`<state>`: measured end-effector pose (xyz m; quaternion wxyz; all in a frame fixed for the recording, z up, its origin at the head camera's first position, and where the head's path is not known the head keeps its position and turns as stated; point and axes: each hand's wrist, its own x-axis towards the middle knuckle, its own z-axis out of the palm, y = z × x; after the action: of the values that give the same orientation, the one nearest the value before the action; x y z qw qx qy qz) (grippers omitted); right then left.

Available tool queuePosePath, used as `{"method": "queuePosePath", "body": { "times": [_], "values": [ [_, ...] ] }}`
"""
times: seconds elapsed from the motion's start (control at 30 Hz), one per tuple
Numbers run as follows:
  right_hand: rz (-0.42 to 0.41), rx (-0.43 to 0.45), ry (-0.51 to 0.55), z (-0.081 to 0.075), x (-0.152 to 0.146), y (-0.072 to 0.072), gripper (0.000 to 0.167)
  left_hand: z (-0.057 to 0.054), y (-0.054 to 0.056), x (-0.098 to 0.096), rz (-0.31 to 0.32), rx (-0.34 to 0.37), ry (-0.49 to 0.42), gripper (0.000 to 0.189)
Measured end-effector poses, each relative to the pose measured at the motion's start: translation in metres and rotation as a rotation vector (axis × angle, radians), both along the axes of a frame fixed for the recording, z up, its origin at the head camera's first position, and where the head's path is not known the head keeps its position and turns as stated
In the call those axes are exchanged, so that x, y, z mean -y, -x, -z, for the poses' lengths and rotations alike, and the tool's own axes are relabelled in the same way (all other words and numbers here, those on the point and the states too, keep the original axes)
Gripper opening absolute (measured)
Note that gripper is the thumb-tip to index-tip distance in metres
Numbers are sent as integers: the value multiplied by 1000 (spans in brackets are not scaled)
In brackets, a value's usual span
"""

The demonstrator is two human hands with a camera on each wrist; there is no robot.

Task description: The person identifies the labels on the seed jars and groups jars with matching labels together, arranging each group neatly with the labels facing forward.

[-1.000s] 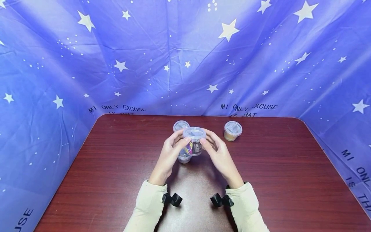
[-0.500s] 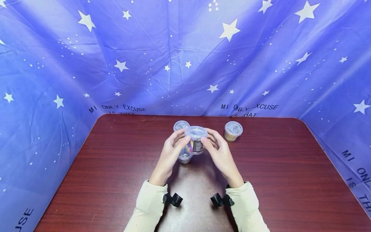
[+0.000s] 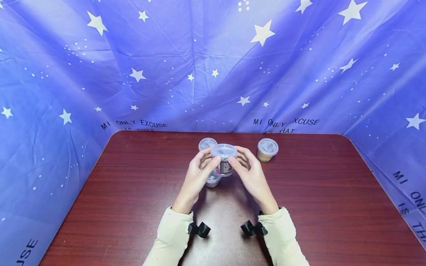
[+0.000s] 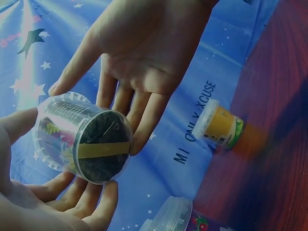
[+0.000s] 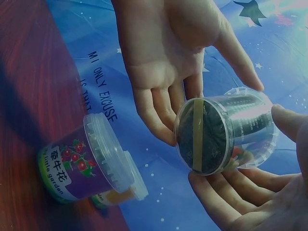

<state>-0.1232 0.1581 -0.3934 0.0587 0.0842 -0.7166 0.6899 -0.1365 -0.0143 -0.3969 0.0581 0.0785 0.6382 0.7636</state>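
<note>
Both hands hold a small clear plastic tub (image 3: 225, 168) with a translucent lid over the table. Its label is dark with printed text and a bright flower-coloured patch. The wrist views show its base (image 4: 108, 166), dark with a yellow strip across it. My left hand (image 3: 194, 175) grips the left side, thumb at the front near the rim and other fingers round the back. My right hand (image 3: 249, 175) mirrors this grip on the right. A purple-labelled tub (image 5: 77, 166) stands below and left of the held one, partly hidden by it in the head view.
Another lidded tub (image 3: 208, 143) stands farther back, partly covered by the left hand. A yellow tub (image 3: 267, 150) is at the back right of the dark red table (image 3: 133, 192). A blue star-patterned curtain (image 3: 173, 66) surrounds the table's back and sides.
Both hands keep their grip on the tub. It has turned slightly, so less of the colourful patch shows, and has shifted only a little. The other tubs stay put.
</note>
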Motion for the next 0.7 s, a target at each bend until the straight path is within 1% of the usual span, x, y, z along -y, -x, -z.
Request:
{"method": "queuePosePath", "body": {
  "times": [0.27,0.47,0.6,0.7],
  "values": [
    [-40,-7,-34,1,-3,0,41,0,0,3,-3,8,10,51],
    [-79,-3,14,1,-5,-1,40,-1,1,6,-5,23,10,49],
    [-103,-18,17,2,-6,-1,41,-2,1,7,4,27,-5,49],
    [-140,-21,22,2,-6,0,42,-2,1,7,19,23,-18,51]
  ]
}}
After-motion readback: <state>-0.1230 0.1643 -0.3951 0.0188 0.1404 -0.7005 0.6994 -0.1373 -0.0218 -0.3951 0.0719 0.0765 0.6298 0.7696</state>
